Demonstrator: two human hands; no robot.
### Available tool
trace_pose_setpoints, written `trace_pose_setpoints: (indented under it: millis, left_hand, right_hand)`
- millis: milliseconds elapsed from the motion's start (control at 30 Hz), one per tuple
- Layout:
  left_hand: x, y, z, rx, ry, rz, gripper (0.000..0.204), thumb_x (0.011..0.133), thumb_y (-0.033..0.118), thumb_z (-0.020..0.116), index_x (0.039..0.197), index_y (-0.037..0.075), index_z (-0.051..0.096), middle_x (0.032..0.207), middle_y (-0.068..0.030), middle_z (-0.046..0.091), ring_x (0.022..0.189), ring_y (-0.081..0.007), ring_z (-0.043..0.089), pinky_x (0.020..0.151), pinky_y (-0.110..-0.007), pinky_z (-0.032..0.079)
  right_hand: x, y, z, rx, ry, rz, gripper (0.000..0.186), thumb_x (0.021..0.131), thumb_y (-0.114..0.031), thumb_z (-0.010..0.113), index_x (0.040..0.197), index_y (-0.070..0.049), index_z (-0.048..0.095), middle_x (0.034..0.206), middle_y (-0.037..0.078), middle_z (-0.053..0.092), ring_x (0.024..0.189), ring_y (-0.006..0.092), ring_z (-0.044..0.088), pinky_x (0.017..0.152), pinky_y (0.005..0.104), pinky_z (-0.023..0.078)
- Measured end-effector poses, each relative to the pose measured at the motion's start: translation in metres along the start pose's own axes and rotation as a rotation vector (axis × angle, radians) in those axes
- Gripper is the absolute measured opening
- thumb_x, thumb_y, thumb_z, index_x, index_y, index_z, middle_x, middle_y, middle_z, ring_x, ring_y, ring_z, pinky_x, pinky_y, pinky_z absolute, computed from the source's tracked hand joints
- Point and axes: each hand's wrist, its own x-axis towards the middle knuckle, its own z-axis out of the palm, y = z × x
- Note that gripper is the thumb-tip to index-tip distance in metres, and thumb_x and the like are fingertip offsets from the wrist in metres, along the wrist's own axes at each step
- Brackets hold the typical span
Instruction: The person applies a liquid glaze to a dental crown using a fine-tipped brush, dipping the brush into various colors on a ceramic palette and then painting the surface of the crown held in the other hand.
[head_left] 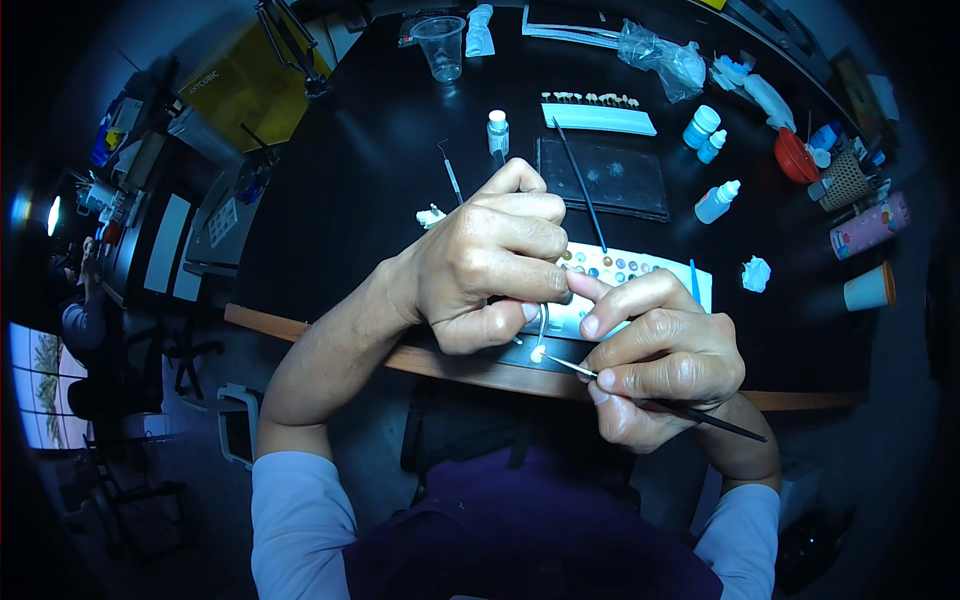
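My left hand is closed around a slim bent metal tool, whose grip is hidden in the fingers. At the tool's lower end sits a small off-white, tooth-like piece. Pinched in my right hand is a fine paintbrush with a long dark handle, its tip at the piece. The two hands meet just above the wooden table edge. Behind them lies a white palette with several coloured dots, partly covered by my fingers. A second dark-handled brush rests with one end on the palette.
The black table has a wooden front edge. Behind the palette are a dark flat slab, a white strip of tooth-like tabs and small bottles. A paper cup and crumpled tissue stand right; a plastic cup is at the back.
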Motion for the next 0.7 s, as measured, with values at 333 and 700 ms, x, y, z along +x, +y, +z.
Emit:
trace_pose_setpoints:
  millis: [333,700]
  left_hand:
    - [-0.0018,-0.0033,0.0023,0.029,0.026,0.013,0.027,0.069,0.031,0.055,0.071,0.007,0.068,0.063,-0.0036,0.051,0.060,-0.0210,0.046,0.072,-0.041,0.035]
    - [-0.0016,-0.0036,0.0014,0.044,0.022,0.013,0.029,0.070,0.032,0.055,0.071,0.007,0.069,0.062,-0.0037,0.051,0.059,-0.0208,0.046,0.071,-0.041,0.035]
  right_hand:
    - [0.0008,-0.0026,0.0002,-0.016,0.017,0.019,0.015,0.073,0.004,0.076,0.085,-0.003,0.073,0.078,0.009,0.074,0.096,0.0322,0.076,0.091,0.0469,0.063]
    - [-0.0004,0.0001,0.0013,-0.012,0.006,-0.001,0.017,0.073,0.005,0.074,0.088,-0.002,0.072,0.079,0.012,0.073,0.097,0.0310,0.073,0.101,0.0605,0.060]
